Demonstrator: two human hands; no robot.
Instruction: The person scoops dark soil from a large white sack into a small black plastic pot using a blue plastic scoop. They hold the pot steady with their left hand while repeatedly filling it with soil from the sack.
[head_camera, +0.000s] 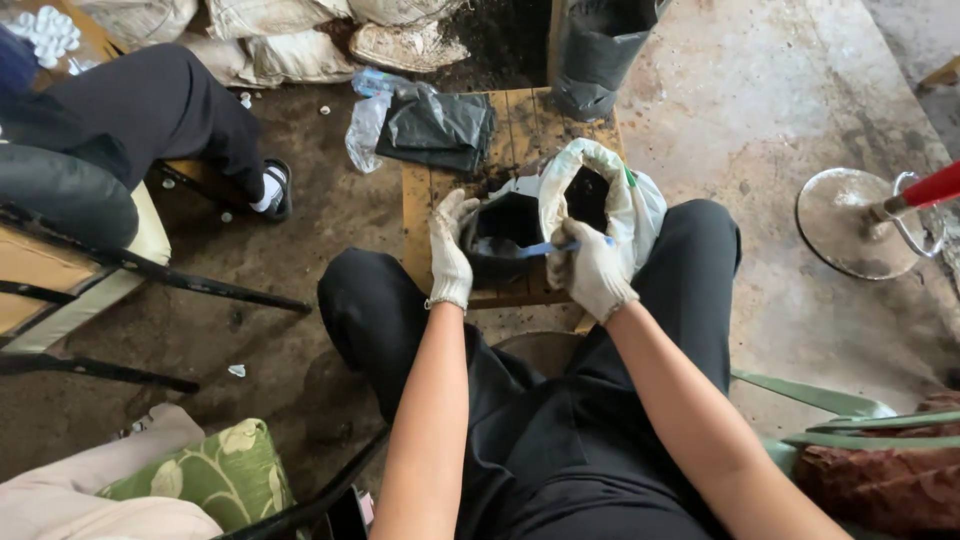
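1. Left hand (449, 250), gloved, grips the rim of the black grow bag (503, 232) on the wooden pallet (420, 200).
2. Right hand (592, 270), gloved, is closed around the blue scoop (540, 248) over the bag's opening.
3. White sack (625, 195) touches the bag's right side.

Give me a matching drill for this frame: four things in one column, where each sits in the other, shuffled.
Things:
1. left hand
2. right hand
3. folded black bags
4. flowered green cushion

Places:
A. at the far end of the low wooden table
B. bottom left, by the person's knee
C. on the rim of the small black bag
D. gripping a blue tool in front of the white sack

Pairs: 1-C, 2-D, 3-A, 4-B
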